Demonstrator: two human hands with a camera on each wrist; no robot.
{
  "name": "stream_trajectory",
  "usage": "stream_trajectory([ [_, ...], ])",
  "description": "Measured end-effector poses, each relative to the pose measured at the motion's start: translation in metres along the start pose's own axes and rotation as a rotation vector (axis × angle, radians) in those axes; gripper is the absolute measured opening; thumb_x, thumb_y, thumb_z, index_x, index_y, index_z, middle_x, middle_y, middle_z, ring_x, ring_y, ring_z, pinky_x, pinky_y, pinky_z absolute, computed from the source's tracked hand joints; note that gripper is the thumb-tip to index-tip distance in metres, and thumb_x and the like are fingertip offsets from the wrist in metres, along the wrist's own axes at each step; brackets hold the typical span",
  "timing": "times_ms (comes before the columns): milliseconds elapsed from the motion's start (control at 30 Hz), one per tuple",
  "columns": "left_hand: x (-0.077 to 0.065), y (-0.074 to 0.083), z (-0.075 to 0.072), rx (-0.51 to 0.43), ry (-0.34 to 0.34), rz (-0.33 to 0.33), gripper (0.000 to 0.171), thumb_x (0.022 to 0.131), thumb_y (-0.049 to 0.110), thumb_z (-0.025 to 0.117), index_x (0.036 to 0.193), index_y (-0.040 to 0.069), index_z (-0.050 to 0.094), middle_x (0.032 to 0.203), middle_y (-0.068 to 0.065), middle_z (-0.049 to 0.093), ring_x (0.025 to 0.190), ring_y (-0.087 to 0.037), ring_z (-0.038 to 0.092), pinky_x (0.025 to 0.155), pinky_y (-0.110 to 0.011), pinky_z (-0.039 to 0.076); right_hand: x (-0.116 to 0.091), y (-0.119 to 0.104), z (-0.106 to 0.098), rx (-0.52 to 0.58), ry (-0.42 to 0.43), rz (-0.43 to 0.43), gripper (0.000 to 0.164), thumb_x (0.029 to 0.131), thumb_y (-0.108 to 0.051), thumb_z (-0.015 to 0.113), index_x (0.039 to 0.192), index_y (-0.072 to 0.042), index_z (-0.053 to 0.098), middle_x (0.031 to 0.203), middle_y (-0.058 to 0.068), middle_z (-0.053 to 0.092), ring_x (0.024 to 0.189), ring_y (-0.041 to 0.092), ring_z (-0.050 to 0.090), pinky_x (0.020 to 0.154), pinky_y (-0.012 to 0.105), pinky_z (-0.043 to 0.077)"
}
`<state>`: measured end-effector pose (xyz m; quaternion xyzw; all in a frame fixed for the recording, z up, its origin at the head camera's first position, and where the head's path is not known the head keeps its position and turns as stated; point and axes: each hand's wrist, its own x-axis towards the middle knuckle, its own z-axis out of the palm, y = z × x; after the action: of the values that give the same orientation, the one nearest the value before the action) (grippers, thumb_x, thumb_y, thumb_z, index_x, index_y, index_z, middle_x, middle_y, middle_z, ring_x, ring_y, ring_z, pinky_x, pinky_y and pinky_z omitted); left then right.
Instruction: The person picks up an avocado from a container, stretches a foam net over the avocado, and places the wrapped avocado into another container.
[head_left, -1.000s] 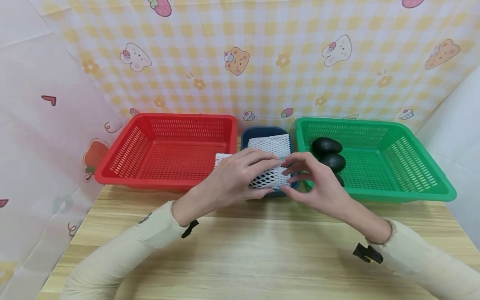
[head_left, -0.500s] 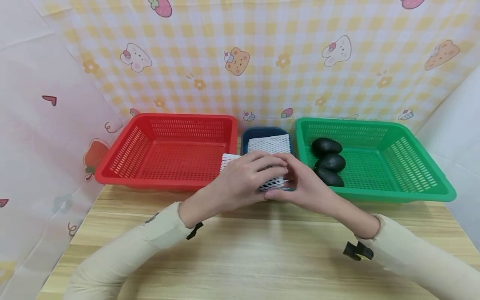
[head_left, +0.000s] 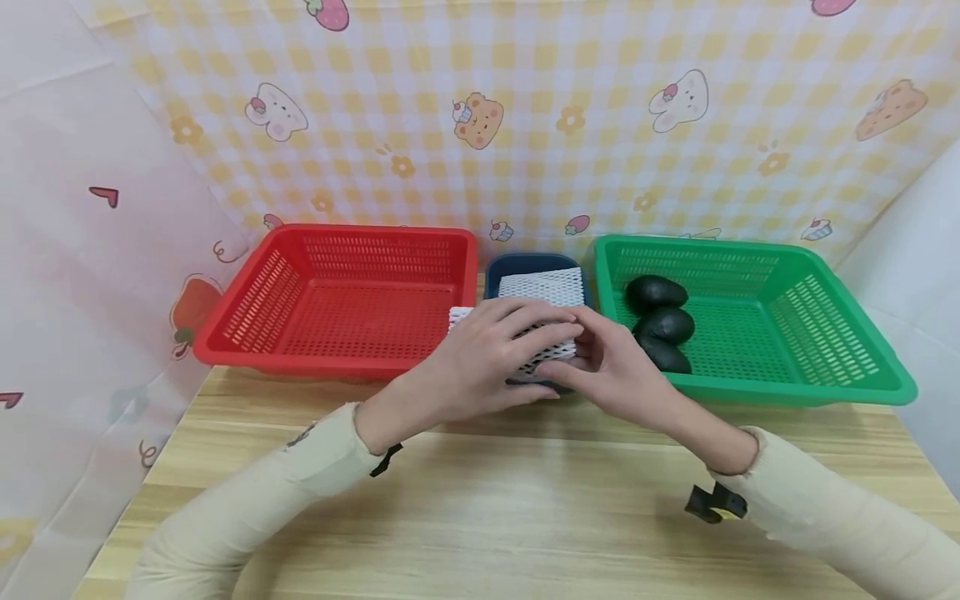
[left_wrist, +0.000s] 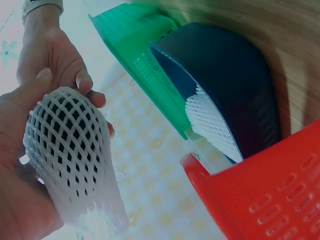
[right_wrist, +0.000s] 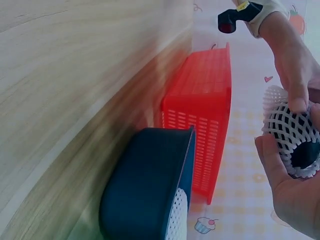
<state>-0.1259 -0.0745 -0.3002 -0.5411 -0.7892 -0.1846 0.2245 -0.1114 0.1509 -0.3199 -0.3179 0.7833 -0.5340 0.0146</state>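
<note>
Both hands meet over the front of a navy bin (head_left: 517,263). My left hand (head_left: 476,354) grips a white foam net sleeve (left_wrist: 75,150) that is stretched around a dark avocado. One rounded end of the avocado (right_wrist: 304,154) shows bare through the net's opening, on the right hand's side. My right hand (head_left: 618,367) holds that end, its thumb and fingers on opposite sides. In the left wrist view the dark skin shows through the mesh, and the sleeve's other end hangs loose and narrow. More white foam nets (head_left: 543,286) lie inside the bin.
A red plastic basket (head_left: 367,304) stands to the left of the bin. To the right is a green basket (head_left: 787,392) with three dark avocados (head_left: 656,293) along its left side. A patterned cloth (head_left: 420,67) hangs behind; the wooden table (head_left: 540,500) extends in front.
The right hand has moved left to close around the netted avocado's end beside the left hand. The left hand has shifted slightly right. Baskets and bin stay in place.
</note>
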Motion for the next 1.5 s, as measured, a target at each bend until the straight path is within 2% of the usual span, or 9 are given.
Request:
stream_trajectory([
  [167, -0.004, -0.006, -0.006, 0.01, -0.053, -0.096, 0.087, 0.079, 0.044, 0.087, 0.151, 0.015, 0.046, 0.149, -0.012, 0.045, 0.135, -0.026, 0.042, 0.11, -0.043, 0.034, -0.003, 0.001, -0.004, 0.061, 0.02, 0.033, 0.049, 0.093, -0.004, 0.075, 0.138, -0.005, 0.054, 0.108, 0.008, 0.066, 0.083, 0.023, 0.068, 0.073, 0.029, 0.058],
  [233, -0.006, -0.009, -0.008, 0.006, -0.054, -0.137, 0.088, 0.078, 0.042, 0.089, 0.149, 0.014, 0.047, 0.148, -0.011, 0.046, 0.133, -0.027, 0.044, 0.107, -0.044, 0.038, -0.004, 0.001, -0.006, 0.103, 0.021, 0.051, 0.05, 0.094, -0.004, 0.074, 0.139, -0.004, 0.053, 0.119, 0.012, 0.064, 0.093, 0.027, 0.07, 0.079, 0.036, 0.059],
  [400, -0.011, -0.014, -0.01, -0.041, -0.035, -0.19, 0.087, 0.074, 0.038, 0.092, 0.146, 0.013, 0.05, 0.14, -0.009, 0.054, 0.122, -0.024, 0.052, 0.097, -0.04, 0.047, -0.005, 0.001, -0.009, 0.125, 0.031, 0.068, 0.049, 0.093, -0.002, 0.074, 0.138, -0.003, 0.054, 0.123, 0.014, 0.06, 0.095, 0.029, 0.069, 0.08, 0.037, 0.058],
  [767, -0.016, -0.016, -0.008, -0.126, -0.01, -0.195, 0.087, 0.074, 0.04, 0.091, 0.146, 0.015, 0.049, 0.132, -0.007, 0.057, 0.111, -0.02, 0.057, 0.083, -0.034, 0.053, -0.004, -0.001, -0.008, 0.184, 0.009, 0.048, 0.047, 0.093, 0.0, 0.073, 0.136, 0.002, 0.054, 0.122, 0.018, 0.06, 0.1, 0.03, 0.069, 0.081, 0.04, 0.058],
  [1000, -0.018, -0.016, -0.01, -0.121, -0.033, -0.188, 0.078, 0.074, 0.037, 0.091, 0.14, 0.017, 0.055, 0.13, -0.004, 0.058, 0.106, -0.019, 0.06, 0.079, -0.032, 0.055, -0.002, -0.002, -0.012, 0.187, -0.08, 0.091, 0.051, 0.093, -0.003, 0.073, 0.14, -0.004, 0.054, 0.125, 0.014, 0.061, 0.102, 0.03, 0.068, 0.083, 0.04, 0.057],
  [1100, -0.021, -0.019, -0.013, -0.114, -0.039, -0.202, 0.078, 0.072, 0.035, 0.092, 0.138, 0.017, 0.056, 0.13, -0.005, 0.059, 0.106, -0.019, 0.06, 0.079, -0.033, 0.055, -0.004, 0.001, -0.019, 0.123, -0.096, 0.122, 0.054, 0.094, -0.006, 0.074, 0.143, -0.007, 0.053, 0.127, 0.011, 0.061, 0.107, 0.027, 0.067, 0.086, 0.037, 0.057],
  [1200, -0.025, -0.024, -0.017, -0.102, -0.049, -0.226, 0.081, 0.07, 0.034, 0.094, 0.14, 0.017, 0.055, 0.13, -0.006, 0.059, 0.109, -0.02, 0.059, 0.081, -0.035, 0.055, -0.008, 0.005, -0.029, -0.013, -0.08, 0.123, 0.054, 0.093, -0.01, 0.076, 0.143, -0.006, 0.053, 0.126, 0.008, 0.063, 0.108, 0.023, 0.067, 0.087, 0.034, 0.056],
  [1400, -0.037, -0.034, -0.028, -0.054, -0.068, -0.272, 0.087, 0.067, 0.033, 0.096, 0.141, 0.014, 0.054, 0.132, -0.008, 0.059, 0.116, -0.022, 0.054, 0.09, -0.042, 0.048, -0.018, 0.013, -0.052, -0.351, -0.027, 0.091, 0.04, 0.091, -0.02, 0.08, 0.125, -0.008, 0.064, 0.112, 0.001, 0.069, 0.099, 0.017, 0.068, 0.085, 0.031, 0.055],
  [1500, -0.043, -0.039, -0.033, -0.046, -0.072, -0.303, 0.087, 0.066, 0.032, 0.096, 0.14, 0.014, 0.054, 0.13, -0.007, 0.059, 0.116, -0.02, 0.054, 0.089, -0.043, 0.045, -0.023, 0.017, -0.061, -0.463, -0.015, 0.086, 0.039, 0.087, -0.021, 0.084, 0.119, -0.008, 0.066, 0.107, 0.0, 0.069, 0.096, 0.017, 0.067, 0.082, 0.031, 0.056],
])
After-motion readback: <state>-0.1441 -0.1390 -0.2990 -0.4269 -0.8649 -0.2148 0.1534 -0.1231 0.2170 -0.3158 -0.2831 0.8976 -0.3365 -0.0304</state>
